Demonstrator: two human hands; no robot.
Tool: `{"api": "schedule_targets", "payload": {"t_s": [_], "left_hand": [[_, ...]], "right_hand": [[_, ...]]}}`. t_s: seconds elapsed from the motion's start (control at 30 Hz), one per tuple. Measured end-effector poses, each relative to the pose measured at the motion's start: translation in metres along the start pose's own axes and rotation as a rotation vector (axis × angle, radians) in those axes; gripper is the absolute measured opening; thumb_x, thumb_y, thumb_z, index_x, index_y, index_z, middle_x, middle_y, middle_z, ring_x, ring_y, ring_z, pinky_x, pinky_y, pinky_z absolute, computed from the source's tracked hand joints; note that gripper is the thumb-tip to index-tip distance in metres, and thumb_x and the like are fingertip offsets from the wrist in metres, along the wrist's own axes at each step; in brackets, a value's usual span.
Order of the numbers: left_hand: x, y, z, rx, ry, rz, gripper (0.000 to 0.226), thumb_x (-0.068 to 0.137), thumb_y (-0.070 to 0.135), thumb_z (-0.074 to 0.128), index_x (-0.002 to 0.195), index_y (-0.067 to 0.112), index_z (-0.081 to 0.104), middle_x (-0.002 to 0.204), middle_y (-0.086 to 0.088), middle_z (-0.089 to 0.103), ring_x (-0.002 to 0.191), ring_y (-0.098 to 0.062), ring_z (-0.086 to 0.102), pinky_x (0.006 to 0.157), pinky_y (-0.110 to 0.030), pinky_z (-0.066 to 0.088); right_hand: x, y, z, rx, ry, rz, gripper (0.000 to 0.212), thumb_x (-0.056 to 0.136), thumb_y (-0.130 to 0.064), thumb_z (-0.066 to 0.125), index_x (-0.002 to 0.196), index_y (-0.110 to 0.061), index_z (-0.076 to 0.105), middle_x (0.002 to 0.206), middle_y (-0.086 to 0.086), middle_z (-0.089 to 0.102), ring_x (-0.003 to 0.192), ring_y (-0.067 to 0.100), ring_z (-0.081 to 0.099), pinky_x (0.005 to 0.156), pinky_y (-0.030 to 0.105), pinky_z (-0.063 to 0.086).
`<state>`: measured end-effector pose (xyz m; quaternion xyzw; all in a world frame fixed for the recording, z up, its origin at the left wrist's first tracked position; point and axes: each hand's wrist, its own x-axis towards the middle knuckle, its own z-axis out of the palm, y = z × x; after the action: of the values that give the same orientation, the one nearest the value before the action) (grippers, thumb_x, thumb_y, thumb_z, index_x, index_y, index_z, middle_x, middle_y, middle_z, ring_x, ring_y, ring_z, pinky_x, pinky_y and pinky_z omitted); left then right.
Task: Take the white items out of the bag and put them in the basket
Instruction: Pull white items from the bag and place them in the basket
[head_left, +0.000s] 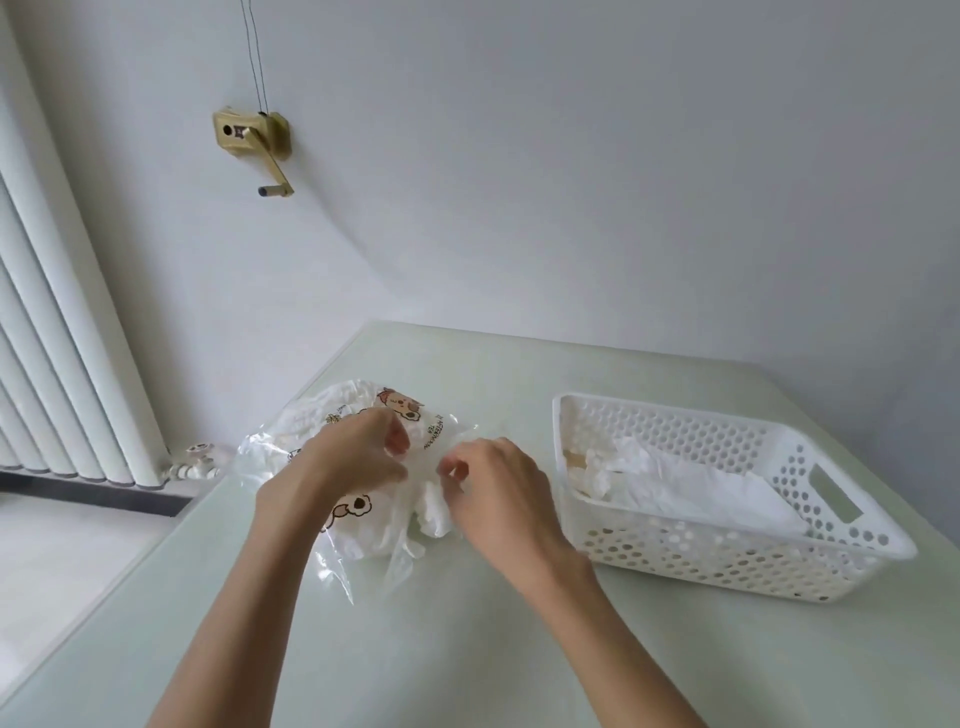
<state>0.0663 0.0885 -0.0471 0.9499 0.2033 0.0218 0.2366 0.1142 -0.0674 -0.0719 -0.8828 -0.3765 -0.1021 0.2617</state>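
**Q:** Where's the bag, and what's in it?

**Me:** The crinkled clear plastic bag with cartoon prints (358, 457) lies on the pale green tabletop (467, 649), left of the basket. Soft white crumpled items (434, 512) show through the film near its opening.

**Q:** Your grip?

**Me:** Both hands are on the bag. My left hand (343, 462) has fingers curled, pinching the film at the top. My right hand (498, 488) is curled too, fingertips nipping the plastic edge just beside the left. Whether it holds film alone or a white piece as well, I cannot tell.

**Q:** The basket?

**Me:** The white perforated plastic basket (852, 540) sits to my right, near the bag, not touching it. Some white crumpled material (691, 488) already lies inside.

**Q:** How to do this step well?

**Me:** My judgement: part the mouth with the left pinch, hold the film down, and draw the pieces out with the right rather than dragging the whole bag. The film looks slippery; a light tug could lift everything.
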Motion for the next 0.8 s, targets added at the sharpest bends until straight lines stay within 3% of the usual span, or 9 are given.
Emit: {"api": "schedule_targets", "payload": {"t_s": [0.1, 0.23, 0.3, 0.37, 0.47, 0.6, 0.7, 0.8], "left_hand": [[0.001, -0.006, -0.001, -0.023, 0.030, 0.014, 0.027, 0.082, 0.004, 0.056, 0.072, 0.029, 0.053, 0.105, 0.008, 0.066, 0.075, -0.013, 0.055, 0.076, -0.027, 0.046], [0.001, -0.007, 0.000, -0.043, 0.005, 0.040, 0.032, 0.082, 0.005, 0.057, 0.069, 0.034, 0.062, 0.087, 0.009, 0.064, 0.062, 0.000, 0.050, 0.075, -0.025, 0.047], [0.002, -0.008, -0.001, -0.064, -0.002, 0.051, 0.029, 0.083, 0.009, 0.058, 0.074, 0.035, 0.066, 0.089, 0.005, 0.065, 0.063, -0.002, 0.052, 0.075, -0.025, 0.047], [0.001, -0.008, -0.003, -0.091, -0.018, 0.059, 0.026, 0.084, 0.011, 0.059, 0.077, 0.036, 0.066, 0.094, 0.004, 0.066, 0.071, -0.008, 0.057, 0.076, -0.026, 0.048], [0.001, -0.009, -0.003, -0.090, -0.050, 0.046, 0.022, 0.082, 0.015, 0.066, 0.082, 0.037, 0.067, 0.091, 0.009, 0.061, 0.092, -0.014, 0.062, 0.087, -0.032, 0.050], [0.001, -0.008, -0.002, -0.058, -0.049, 0.032, 0.018, 0.078, 0.022, 0.072, 0.082, 0.039, 0.067, 0.091, 0.007, 0.065, 0.094, -0.013, 0.063, 0.092, -0.035, 0.050], [0.000, -0.007, -0.002, -0.037, -0.065, 0.035, 0.017, 0.078, 0.024, 0.073, 0.087, 0.038, 0.069, 0.096, 0.006, 0.066, 0.095, -0.013, 0.063, 0.091, -0.034, 0.049], [0.000, -0.007, -0.003, -0.019, -0.068, 0.045, 0.017, 0.079, 0.025, 0.073, 0.089, 0.038, 0.069, 0.098, 0.007, 0.065, 0.097, -0.012, 0.063, 0.091, -0.032, 0.048]], "right_hand": [[0.000, -0.004, 0.023, -0.150, -0.161, 0.069, 0.028, 0.094, -0.035, 0.052, 0.107, -0.014, 0.065, 0.108, 0.008, 0.066, 0.109, 0.026, 0.054, 0.086, 0.032, 0.037], [-0.005, 0.001, 0.021, -0.173, -0.197, 0.077, 0.018, 0.096, -0.023, 0.050, 0.094, -0.013, 0.065, 0.100, 0.009, 0.064, 0.101, 0.028, 0.054, 0.070, 0.029, 0.029], [-0.004, 0.005, 0.009, -0.090, -0.177, 0.076, 0.018, 0.095, -0.018, 0.048, 0.080, -0.017, 0.058, 0.086, 0.005, 0.059, 0.087, 0.028, 0.052, 0.063, 0.029, 0.029], [-0.003, 0.006, -0.002, -0.045, -0.179, 0.061, 0.030, 0.095, -0.017, 0.044, 0.067, -0.020, 0.039, 0.071, -0.003, 0.045, 0.075, 0.026, 0.043, 0.055, 0.035, 0.027], [-0.001, 0.011, -0.015, -0.033, -0.180, 0.053, 0.037, 0.097, -0.019, 0.041, 0.064, -0.023, 0.025, 0.065, -0.007, 0.036, 0.072, 0.026, 0.040, 0.055, 0.036, 0.029], [0.004, 0.019, -0.032, 0.043, -0.103, 0.054, 0.038, 0.096, -0.023, 0.048, 0.063, -0.022, 0.029, 0.063, -0.004, 0.041, 0.072, 0.030, 0.049, 0.066, 0.035, 0.038], [0.007, 0.025, -0.046, 0.137, -0.030, 0.077, 0.030, 0.096, -0.024, 0.050, 0.068, -0.021, 0.040, 0.064, -0.002, 0.046, 0.066, 0.022, 0.054, 0.063, 0.033, 0.039], [0.010, 0.026, -0.061, 0.413, 0.001, 0.145, 0.018, 0.098, -0.021, 0.050, 0.088, -0.008, 0.057, 0.078, 0.007, 0.065, 0.060, 0.003, 0.065, 0.062, 0.031, 0.048]]}}
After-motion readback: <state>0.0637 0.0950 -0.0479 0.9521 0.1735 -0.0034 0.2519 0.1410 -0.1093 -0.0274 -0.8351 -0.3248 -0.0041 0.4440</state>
